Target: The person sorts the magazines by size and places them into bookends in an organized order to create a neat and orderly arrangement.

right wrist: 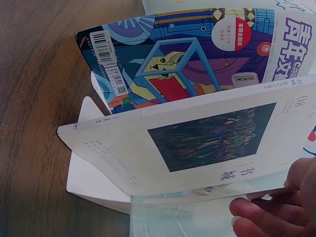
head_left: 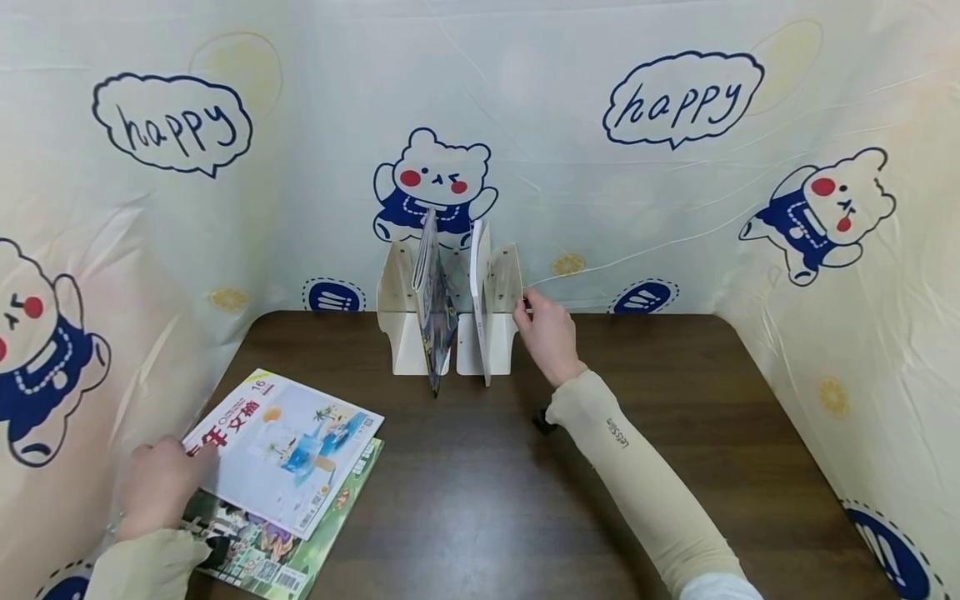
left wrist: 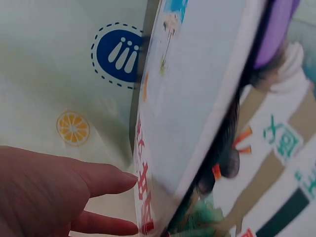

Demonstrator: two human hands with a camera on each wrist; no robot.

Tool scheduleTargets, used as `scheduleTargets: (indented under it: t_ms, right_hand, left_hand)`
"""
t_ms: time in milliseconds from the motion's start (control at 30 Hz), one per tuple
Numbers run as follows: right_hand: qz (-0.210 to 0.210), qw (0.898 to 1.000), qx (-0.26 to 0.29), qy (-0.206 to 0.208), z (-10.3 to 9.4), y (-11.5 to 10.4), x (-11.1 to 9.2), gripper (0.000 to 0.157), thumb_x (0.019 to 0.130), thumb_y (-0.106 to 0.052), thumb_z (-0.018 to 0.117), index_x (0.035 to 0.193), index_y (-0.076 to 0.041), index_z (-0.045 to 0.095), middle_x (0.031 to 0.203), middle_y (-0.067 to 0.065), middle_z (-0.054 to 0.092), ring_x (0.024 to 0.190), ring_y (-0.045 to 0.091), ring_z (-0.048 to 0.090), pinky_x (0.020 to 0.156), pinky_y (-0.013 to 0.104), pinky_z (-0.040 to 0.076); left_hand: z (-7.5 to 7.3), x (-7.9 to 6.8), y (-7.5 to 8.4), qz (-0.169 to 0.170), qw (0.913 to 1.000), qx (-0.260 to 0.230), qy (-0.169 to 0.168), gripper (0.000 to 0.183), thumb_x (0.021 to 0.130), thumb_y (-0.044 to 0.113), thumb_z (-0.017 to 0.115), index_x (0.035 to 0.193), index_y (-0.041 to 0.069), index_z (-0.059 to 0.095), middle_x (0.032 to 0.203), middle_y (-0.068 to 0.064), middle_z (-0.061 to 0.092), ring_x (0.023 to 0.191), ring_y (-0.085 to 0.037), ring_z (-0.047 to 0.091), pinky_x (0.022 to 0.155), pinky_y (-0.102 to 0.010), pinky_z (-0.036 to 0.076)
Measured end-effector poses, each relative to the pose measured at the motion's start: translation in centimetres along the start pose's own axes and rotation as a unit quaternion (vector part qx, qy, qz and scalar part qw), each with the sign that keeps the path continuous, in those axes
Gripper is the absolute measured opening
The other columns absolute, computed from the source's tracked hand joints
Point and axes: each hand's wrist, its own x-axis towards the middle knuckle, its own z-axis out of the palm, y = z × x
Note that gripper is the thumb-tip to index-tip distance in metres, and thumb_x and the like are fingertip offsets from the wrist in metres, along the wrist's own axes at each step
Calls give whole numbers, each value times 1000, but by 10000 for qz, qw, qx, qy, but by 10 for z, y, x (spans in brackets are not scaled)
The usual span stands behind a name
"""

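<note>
The right hand [head_left: 549, 333] pinches the right end plate of the rack [head_left: 409, 350] between thumb and fingers, which the right wrist view shows on either side of the plate's edge. The rack stands near the desk's back edge, just in front of the cloth [head_left: 555, 183]. Two items stand in it, a blue magazine [head_left: 431, 300] on the left, leaning a little, and a white book [head_left: 479, 308] on the right; a gap separates them, and a narrower one lies between the book and the right plate. Their lower front corners jut past the front of the rack's base. At the left of the desk [head_left: 465, 492], the left hand [head_left: 161, 479] has its fingers extended, tips touching the left edge of the top magazine [head_left: 247, 442]. That magazine lies askew over the green magazine [head_left: 352, 492], whose right and lower edges stick out beneath it; its left end is partly hidden by hand and sleeve [head_left: 146, 567]. Both lie close to the desk's left edge. Bare wood separates their right corners from the rack, and a broad stretch runs from the rack to the desk's right edge, crossed by the right forearm.
</note>
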Motion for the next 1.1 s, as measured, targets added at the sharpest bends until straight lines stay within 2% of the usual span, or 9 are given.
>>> scheduleTargets:
  t_ms: [133, 267, 400, 767, 967, 1100]
  right_hand:
    - [-5, 10000, 26, 14, 0, -1, -1, 19, 104, -12, 58, 110, -1, 72, 100, 16, 78, 85, 29, 77, 65, 44, 61]
    - [11, 10000, 45, -3, 0, -1, -1, 18, 104, -11, 59, 111, -1, 72, 102, 17, 78, 86, 29, 77, 66, 45, 61]
    - [6, 10000, 24, -27, 1, 0, -1, 19, 104, -12, 59, 110, 0, 72, 102, 17, 78, 86, 29, 77, 66, 44, 61]
    - [3, 10000, 30, -35, 0, -2, 0, 21, 105, -13, 57, 111, 1, 72, 101, 18, 77, 87, 30, 77, 68, 45, 61]
    - [18, 10000, 2, -34, 1, -2, 1, 20, 104, -12, 58, 110, 0, 72, 100, 17, 77, 87, 30, 77, 67, 45, 61]
    - [32, 10000, -17, -27, 0, -2, 0, 19, 104, -12, 59, 110, -1, 72, 100, 17, 78, 87, 30, 77, 68, 45, 61]
  left_hand:
    - [0, -1, -6, 82, 9998, 114, 108, 63, 99, 34, 58, 106, -29, 49, 96, -45, 50, 91, -55, 51, 76, -61, 43]
    - [2, -2, -9, -149, 9999, 48, -2, 71, 100, 37, 59, 110, -32, 48, 101, -46, 46, 95, -54, 48, 81, -61, 42]
    - [3, -3, -11, -273, 9996, 65, -63, 75, 100, 41, 60, 110, -32, 49, 99, -45, 45, 93, -52, 47, 78, -57, 42]
    - [0, -5, -12, -129, 9998, 72, -94, 75, 99, 43, 63, 103, -31, 55, 97, -48, 47, 90, -53, 49, 76, -58, 42]
    - [1, -1, -15, -272, 9996, -54, -73, 85, 97, 49, 65, 110, -33, 44, 97, -47, 47, 87, -53, 51, 74, -57, 44]
    - [2, -2, -16, -402, 9989, -252, 1, 97, 96, 56, 64, 117, -34, 34, 102, -47, 39, 91, -58, 49, 77, -63, 45]
